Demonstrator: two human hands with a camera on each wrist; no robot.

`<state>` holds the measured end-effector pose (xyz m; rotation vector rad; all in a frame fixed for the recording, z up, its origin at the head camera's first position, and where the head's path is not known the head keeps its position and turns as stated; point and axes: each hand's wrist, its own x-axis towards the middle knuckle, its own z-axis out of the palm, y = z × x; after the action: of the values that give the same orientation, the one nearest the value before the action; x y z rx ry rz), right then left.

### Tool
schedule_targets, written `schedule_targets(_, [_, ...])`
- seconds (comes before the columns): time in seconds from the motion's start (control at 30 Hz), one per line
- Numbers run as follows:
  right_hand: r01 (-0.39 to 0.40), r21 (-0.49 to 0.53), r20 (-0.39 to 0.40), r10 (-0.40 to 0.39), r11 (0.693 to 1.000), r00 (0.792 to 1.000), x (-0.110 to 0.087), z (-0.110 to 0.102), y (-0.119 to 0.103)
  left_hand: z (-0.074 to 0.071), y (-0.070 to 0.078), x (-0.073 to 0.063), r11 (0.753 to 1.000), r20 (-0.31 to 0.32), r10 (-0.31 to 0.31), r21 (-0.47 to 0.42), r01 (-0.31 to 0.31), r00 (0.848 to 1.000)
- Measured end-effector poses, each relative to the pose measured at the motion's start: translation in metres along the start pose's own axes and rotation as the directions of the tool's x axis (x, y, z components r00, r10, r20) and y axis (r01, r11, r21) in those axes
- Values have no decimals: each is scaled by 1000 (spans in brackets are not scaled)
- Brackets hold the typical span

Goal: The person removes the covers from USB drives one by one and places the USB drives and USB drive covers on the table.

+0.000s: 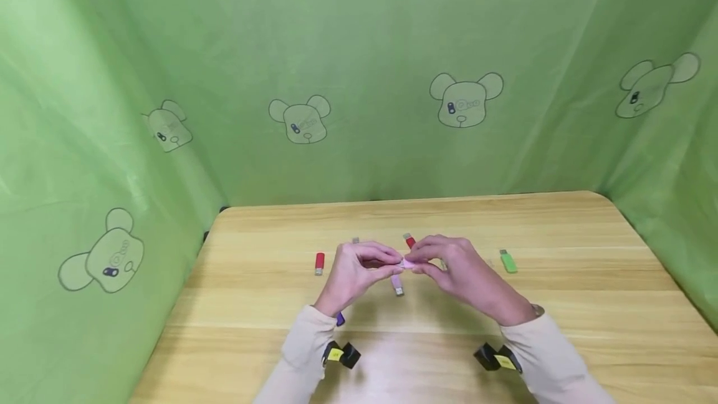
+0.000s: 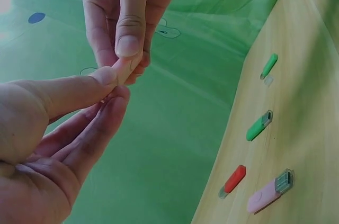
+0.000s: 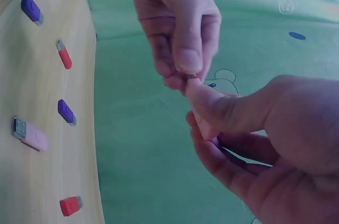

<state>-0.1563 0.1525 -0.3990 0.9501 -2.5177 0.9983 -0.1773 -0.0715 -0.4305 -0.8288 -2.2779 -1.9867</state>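
Observation:
Between both hands, above the table, is a pink USB flash drive [image 1: 409, 264]. My left hand [image 1: 354, 270] pinches its connector end with thumb and fingers, which hide most of that end. The body of the pink drive [image 3: 205, 124] is gripped by the thumb and fingers of my right hand [image 1: 457, 270]. In the left wrist view the two hands meet fingertip to fingertip at the drive. A second pink USB flash drive [image 1: 397, 284] with a clear cap lies on the table just below the hands.
More USB drives lie spread on the wooden table [image 1: 561, 317]: a red one [image 1: 320, 263] to the left, another red one [image 1: 410, 241] behind the hands, a green one [image 1: 508, 261] to the right, a purple one [image 1: 339, 319] by the left wrist. Green curtains [image 1: 370, 167] surround the table.

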Motion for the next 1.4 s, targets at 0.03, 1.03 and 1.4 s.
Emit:
schedule_targets(0.03, [-10, -7, -11, 10, 1000, 1000, -1, 0, 1, -2, -1, 0, 1000, -7, 2, 9, -1, 1000])
schedule_targets(1.03, [-642, -151, -358, 564, 752, 744, -114, -55, 142, 38, -20, 13, 991, 4, -92, -95, 92, 996])
schedule_targets(1.4, [-699, -161, -358, 619, 697, 699, -123, -36, 158, 85, -31, 27, 992, 76, -116, -44, 119, 990])
